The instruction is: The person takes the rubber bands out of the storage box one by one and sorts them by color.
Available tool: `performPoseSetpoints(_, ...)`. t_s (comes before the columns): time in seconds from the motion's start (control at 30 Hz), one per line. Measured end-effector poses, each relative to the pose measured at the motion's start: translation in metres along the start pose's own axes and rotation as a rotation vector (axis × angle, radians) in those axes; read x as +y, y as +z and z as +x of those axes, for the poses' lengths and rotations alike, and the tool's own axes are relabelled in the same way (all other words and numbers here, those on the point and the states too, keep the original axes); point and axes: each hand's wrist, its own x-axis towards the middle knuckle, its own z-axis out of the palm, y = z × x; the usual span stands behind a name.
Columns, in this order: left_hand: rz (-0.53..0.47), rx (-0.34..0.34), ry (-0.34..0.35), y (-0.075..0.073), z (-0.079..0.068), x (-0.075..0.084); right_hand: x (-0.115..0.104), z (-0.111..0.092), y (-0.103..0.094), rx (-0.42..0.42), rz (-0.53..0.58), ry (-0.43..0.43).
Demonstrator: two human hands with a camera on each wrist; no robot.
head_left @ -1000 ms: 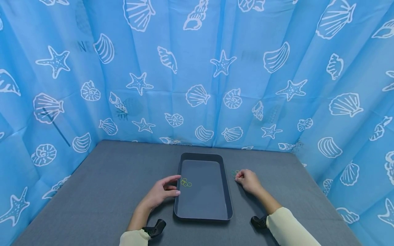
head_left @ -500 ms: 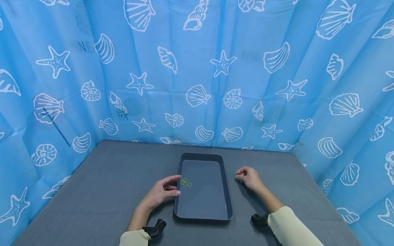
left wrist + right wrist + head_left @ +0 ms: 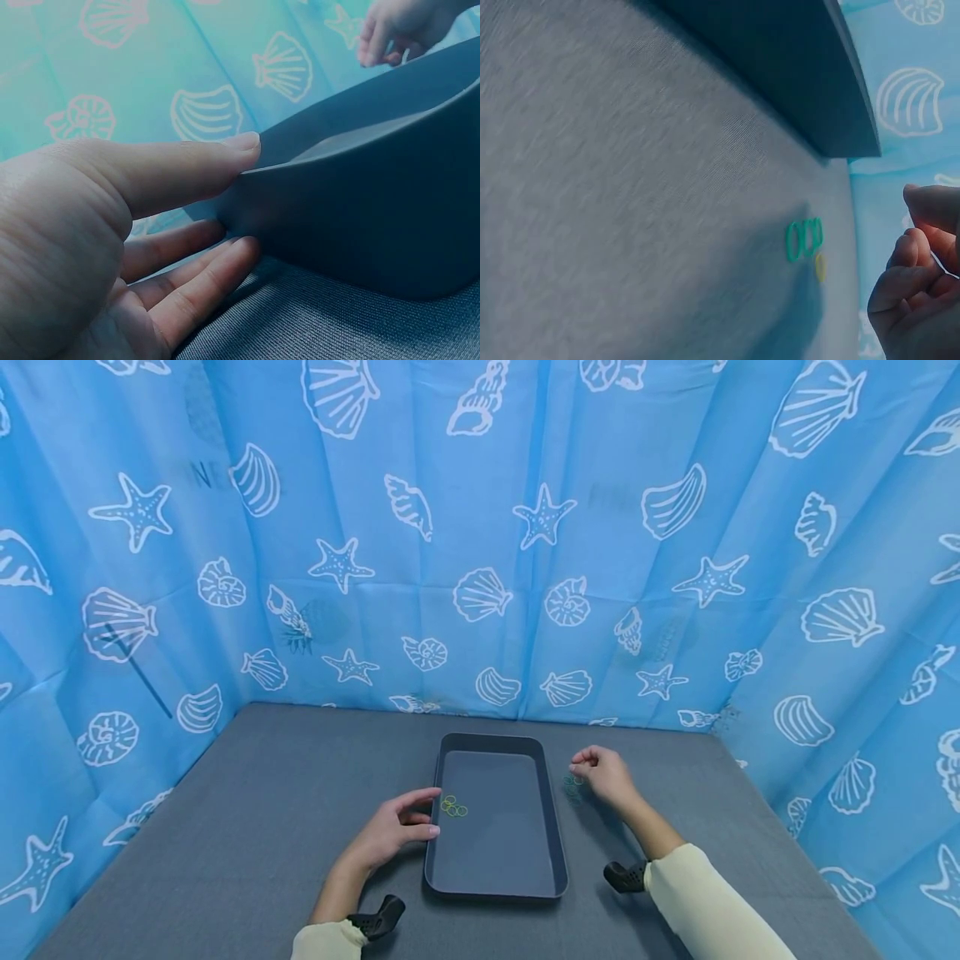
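Note:
In the head view, my left hand [image 3: 386,835] rests at the left side of a dark grey tray [image 3: 495,852], its fingers fairly straight. The left wrist view has one fingertip on the tray's rim [image 3: 300,162] and others against the outer wall. Several thin yellow rubber bands [image 3: 453,811] lie inside the tray near this hand. My right hand [image 3: 606,775] hovers right of the tray with curled fingers; I cannot tell whether they pinch a band. Below it on the cloth are several green rubber bands [image 3: 788,240] and a yellow band [image 3: 817,268].
A grey cloth [image 3: 300,777] covers the table. Behind and beside it hangs a blue curtain [image 3: 420,552] printed with white shells and starfish. Each wrist wears a black device [image 3: 378,917].
My right hand has risen from the rubber bands and shifted slightly away from me, bringing the green ones and a yellow one back into sight. The left hand and tray stay put.

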Motion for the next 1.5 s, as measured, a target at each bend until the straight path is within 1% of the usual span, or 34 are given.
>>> performPoseSetpoints(0.3, 0.010, 0.001, 0.001, -0.001, 0.001, -0.001, -0.022, 0.007, 0.007, 0.006, 0.053, 0.010)
performPoseSetpoints(0.5, 0.011, -0.007, -0.003, -0.001, 0.002, -0.002, -0.037, 0.005, 0.016, 0.004, 0.104, 0.037)
performPoseSetpoints(0.63, 0.015, -0.011, 0.003, 0.000, 0.002, -0.002, -0.046, 0.004, 0.021, -0.015, 0.143, 0.051)
performPoseSetpoints(0.77, 0.014, -0.014, 0.010, -0.001, 0.002, -0.002, -0.054, 0.003, 0.026, -0.045, 0.184, 0.073)
performPoseSetpoints(0.87, 0.014, -0.014, 0.009, -0.001, 0.003, -0.003, -0.059, 0.002, 0.030, -0.065, 0.191, 0.078)
performPoseSetpoints(1.1, 0.003, -0.013, 0.007, -0.001, 0.003, -0.002, -0.069, 0.000, 0.043, -0.120, 0.181, 0.034)
performPoseSetpoints(1.17, 0.004, -0.011, 0.006, -0.001, 0.002, -0.002, -0.070, 0.000, 0.047, -0.148, 0.175, 0.024)
performPoseSetpoints(1.37, 0.013, -0.007, 0.001, 0.000, 0.001, -0.002, -0.074, -0.002, 0.061, -0.264, 0.191, -0.009)
performPoseSetpoints(1.5, 0.018, -0.002, -0.008, 0.001, 0.002, -0.003, -0.075, -0.004, 0.071, -0.309, 0.198, -0.020)
